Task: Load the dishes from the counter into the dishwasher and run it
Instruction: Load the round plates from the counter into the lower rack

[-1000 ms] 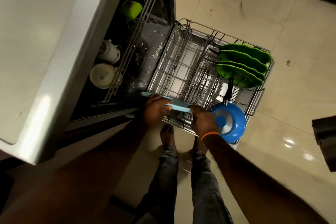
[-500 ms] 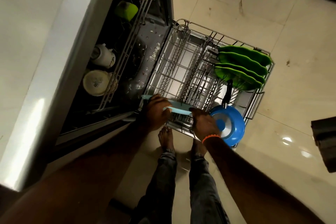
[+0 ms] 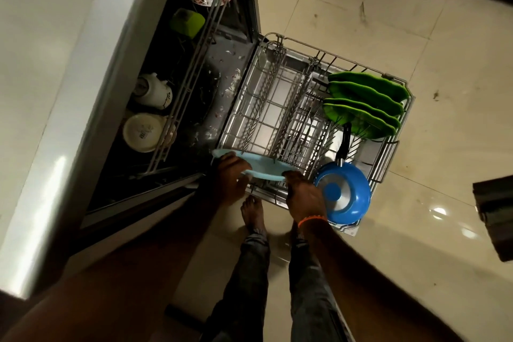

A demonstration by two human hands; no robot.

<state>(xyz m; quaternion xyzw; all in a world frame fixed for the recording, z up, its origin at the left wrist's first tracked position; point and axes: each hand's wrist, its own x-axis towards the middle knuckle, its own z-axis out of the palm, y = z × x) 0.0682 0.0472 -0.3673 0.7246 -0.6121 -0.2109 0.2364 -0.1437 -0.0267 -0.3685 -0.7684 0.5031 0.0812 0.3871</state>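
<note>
- Two hands hold one pale blue plate (image 3: 259,165) at the near edge of the pulled-out lower rack (image 3: 277,108): the left hand (image 3: 230,178) grips its left part with fingers curled over the rim, and the right hand (image 3: 304,197) pinches its right end.
- Its edge-on tilt suggests it is being fed between the near tines, which poke up past it, so it can stand upright.
- Four green plates (image 3: 363,104) already stand on edge at the far right of the rack, and a blue pan (image 3: 342,193) leans at the near right corner.
- Cups and bowls sit in the upper rack (image 3: 191,72) on the left, partly lost in shadow.
- How deep the plate sits in its slot is hidden by the hands; the bench (image 3: 47,64) is mostly cut off.
</note>
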